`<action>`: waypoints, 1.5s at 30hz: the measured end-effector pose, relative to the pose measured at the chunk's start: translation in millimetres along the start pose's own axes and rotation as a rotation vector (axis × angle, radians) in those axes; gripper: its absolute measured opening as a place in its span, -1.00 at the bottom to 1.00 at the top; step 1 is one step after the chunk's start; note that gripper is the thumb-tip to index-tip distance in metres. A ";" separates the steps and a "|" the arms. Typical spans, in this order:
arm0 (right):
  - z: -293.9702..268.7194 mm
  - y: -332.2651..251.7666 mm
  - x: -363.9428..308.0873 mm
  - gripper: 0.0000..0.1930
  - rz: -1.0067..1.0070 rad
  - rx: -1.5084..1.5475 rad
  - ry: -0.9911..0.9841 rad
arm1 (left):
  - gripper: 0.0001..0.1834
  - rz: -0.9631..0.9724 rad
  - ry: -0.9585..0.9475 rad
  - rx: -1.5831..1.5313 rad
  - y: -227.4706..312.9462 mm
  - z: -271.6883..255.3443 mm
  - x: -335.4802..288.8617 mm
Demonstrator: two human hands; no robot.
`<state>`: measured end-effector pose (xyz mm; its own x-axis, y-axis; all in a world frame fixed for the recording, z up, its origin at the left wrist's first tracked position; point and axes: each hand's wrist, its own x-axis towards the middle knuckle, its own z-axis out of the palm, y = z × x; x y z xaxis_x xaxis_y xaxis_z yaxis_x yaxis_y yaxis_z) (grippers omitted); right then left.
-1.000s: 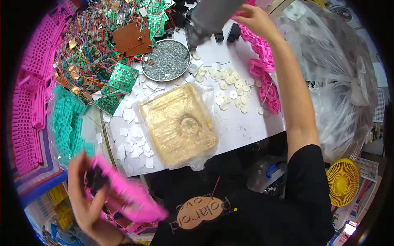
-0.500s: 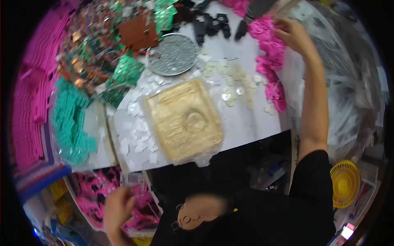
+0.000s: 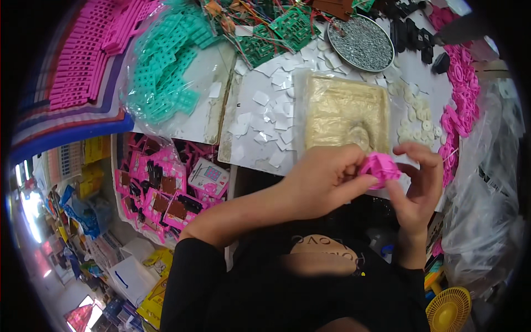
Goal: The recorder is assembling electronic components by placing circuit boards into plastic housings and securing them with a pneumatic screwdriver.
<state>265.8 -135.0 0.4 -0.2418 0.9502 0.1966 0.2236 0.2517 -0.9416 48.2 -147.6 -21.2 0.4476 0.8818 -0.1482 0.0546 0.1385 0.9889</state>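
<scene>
Head: left hand (image 3: 340, 177) tight on pink bundle (image 3: 380, 168), right hand (image 3: 417, 187) half-curled.

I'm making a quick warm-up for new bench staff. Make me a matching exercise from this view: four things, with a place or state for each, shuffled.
Things
1. Left hand
2. Teal plastic grids
3. Small grey metal pieces
4. Green circuit boards

Places or states
A. Heaped in a round tray
B. Just left of that tray
C. Pinching a pink coil
D. Bunched in a clear plastic bag

Pairs: 1-C, 2-D, 3-A, 4-B
</scene>
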 end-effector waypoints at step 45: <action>-79.8 12.8 191.8 -0.54 -0.236 0.068 0.120 | -0.37 -0.522 1.002 1.503 -6.9 -538.8 -39.7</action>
<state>297.6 65.2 47.8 -0.1656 0.8828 0.4396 0.1093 0.4594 -0.8815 -450.8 59.2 -29.6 -0.4589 0.8660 0.1987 0.8779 0.4764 -0.0487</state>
